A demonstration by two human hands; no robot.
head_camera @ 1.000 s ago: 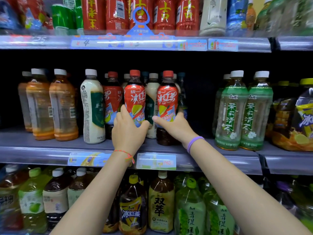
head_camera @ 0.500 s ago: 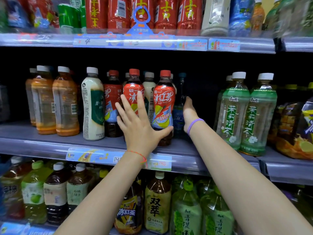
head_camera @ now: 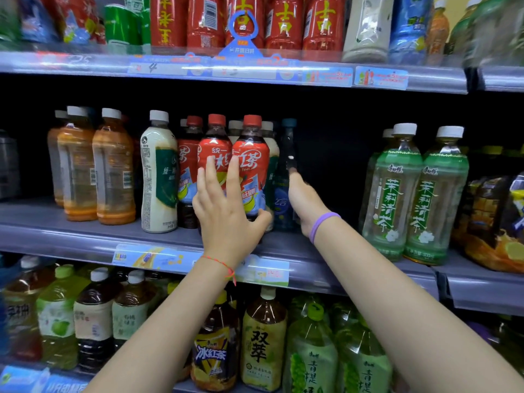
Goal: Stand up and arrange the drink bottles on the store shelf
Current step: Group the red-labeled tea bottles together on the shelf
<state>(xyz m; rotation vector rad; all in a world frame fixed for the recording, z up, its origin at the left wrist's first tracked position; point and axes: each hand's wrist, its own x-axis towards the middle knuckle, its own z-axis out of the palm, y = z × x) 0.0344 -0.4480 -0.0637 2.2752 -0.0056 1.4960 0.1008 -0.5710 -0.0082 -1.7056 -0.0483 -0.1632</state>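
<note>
Both hands have shifted since the earlier frame: left hand [head_camera: 229, 219] no longer cups a red bottle low down; its fingers [head_camera: 234, 177] are straight, spread flat against the fronts of 2 red tea bottles [head_camera: 215, 148] and [head_camera: 252, 154], thumb under the right-hand one. Right hand [head_camera: 304, 202] has left that bottle and gone deeper, past the blue bottle [head_camera: 286, 177] just beside it; its fingers are hidden behind the bottles, so grip cannot be told.

Task items: red bottles stand upright on the mid shelf [head_camera: 85, 236], directly ahead of the left hand, w/ a white bottle [head_camera: 158, 171] left of it and green tea bottles [head_camera: 414, 194] well right of the right hand, a dark gap between.

Step in hand (judged): squaring the red row, left hand steadying the fronts while the right reaches for stock behind.

Next move prob. needs the right hand to draw a rear bottle fwd or nudge the blue one, w/o tipping neighbours; left hand braces.
</note>
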